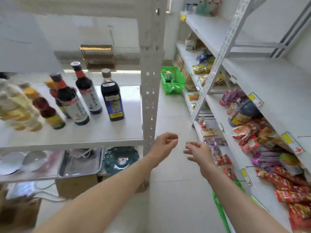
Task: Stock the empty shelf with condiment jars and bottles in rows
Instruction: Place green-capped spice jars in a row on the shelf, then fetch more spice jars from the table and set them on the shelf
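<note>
White tiled aisle floor [170, 115] runs between two white metal racks. Right rack [269, 91]: long shelves loaded with snack packets [249, 140], mostly red, orange and purple, plus one dark bottle lying among them. Left rack: its shelf [104, 132] at chest height holds the condiment stock, and the right-hand part of that shelf is bare.

On the shelf, three tall dark bottles stand upright in a loose diagonal: blue-label bottle [112, 96] furthest right, red-cap bottle [87, 89] just left and behind it, third dark bottle [71, 100] nearer the front. Small jars [48, 111] and pale bottles sit further left, blurred, can't make out labels.

Lower shelf carries a steel tray [80, 163], a dark patterned plate [120, 159] beside it and round lids at the left. Cardboard box sits on the floor under that. Green basket [171, 80] sits on the floor far down the aisle, near the right rack.

Both hands hang over the floor, past the rack post, apart from the shelf and from each other. Left hand [164, 142]: fingers loosely curled, thumb near fingertips, holding nothing. Right hand [198, 153]: fingers relaxed, half bent, holding nothing.
</note>
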